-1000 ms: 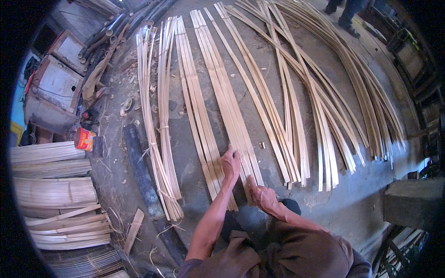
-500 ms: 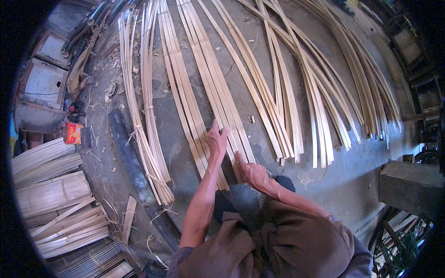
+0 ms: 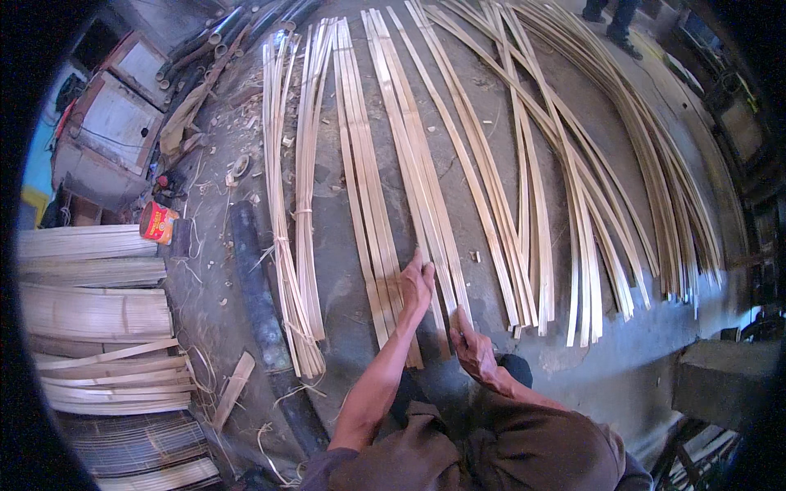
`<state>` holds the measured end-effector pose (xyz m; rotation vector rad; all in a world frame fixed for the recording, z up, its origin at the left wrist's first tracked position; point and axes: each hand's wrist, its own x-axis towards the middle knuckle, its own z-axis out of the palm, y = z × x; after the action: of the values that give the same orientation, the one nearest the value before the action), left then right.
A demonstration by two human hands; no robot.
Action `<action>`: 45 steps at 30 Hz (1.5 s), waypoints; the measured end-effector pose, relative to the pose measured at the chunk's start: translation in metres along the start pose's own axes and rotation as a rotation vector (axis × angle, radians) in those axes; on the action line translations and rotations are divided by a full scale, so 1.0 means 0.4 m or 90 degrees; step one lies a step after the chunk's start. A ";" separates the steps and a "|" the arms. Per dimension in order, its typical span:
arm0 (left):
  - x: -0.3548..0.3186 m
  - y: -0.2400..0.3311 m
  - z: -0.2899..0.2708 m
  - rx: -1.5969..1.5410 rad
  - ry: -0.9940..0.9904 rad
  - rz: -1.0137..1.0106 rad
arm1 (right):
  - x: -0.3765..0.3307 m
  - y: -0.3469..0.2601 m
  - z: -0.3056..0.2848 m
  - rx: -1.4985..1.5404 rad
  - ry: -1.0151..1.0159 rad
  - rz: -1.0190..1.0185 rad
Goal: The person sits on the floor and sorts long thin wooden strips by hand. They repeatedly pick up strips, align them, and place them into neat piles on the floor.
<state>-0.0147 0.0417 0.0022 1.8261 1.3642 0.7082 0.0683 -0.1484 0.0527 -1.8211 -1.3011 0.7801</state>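
Note:
A row of long, pale split-bamboo strips [image 3: 419, 176] lies on the floor in front of me. My left hand [image 3: 416, 286] is closed at the left edge of these strips, thumb and forefinger against them. Lower and to the right, my right hand [image 3: 477, 352] has its fingers curled at the right edge of the same strips, near their close ends. Another flat group of strips [image 3: 364, 192] lies just left of my left hand. To the right, a further group of strips [image 3: 475, 184] runs alongside.
Tied strip bundles [image 3: 281, 237] lie left, beside a dark pole [image 3: 258, 282]. Stacked slats [image 3: 98, 311] and a red-and-yellow container [image 3: 160, 223] are at far left. Crossing strips [image 3: 573, 188] spread rightward. A concrete block [image 3: 720, 372] stands at right; another person's legs [image 3: 620, 29] show at top right.
The whole view has shifted, so the floor and strips appear farther right and lower. My right hand has moved from over the strips to their right edge. Another person's legs now show.

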 end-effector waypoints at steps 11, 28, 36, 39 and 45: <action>-0.027 -0.030 -0.136 0.231 0.084 0.092 | 0.054 -0.010 0.099 0.085 -0.132 0.009; -0.048 -0.100 -0.173 0.418 -0.047 0.157 | 0.032 0.147 0.242 -0.163 -0.127 -0.197; -0.055 -0.104 -0.180 0.411 -0.042 0.149 | 0.054 0.049 0.190 -0.229 -0.223 -0.071; -0.035 -0.087 -0.151 0.405 -0.045 0.177 | 0.042 0.219 0.241 -0.177 -0.217 -0.159; -0.051 -0.114 -0.180 0.419 -0.054 0.147 | 0.050 0.042 0.189 -0.196 -0.182 -0.131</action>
<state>-0.1019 0.0463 0.0064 2.5261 1.4470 0.2932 0.0209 -0.1155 -0.0028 -1.8141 -1.8480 0.7800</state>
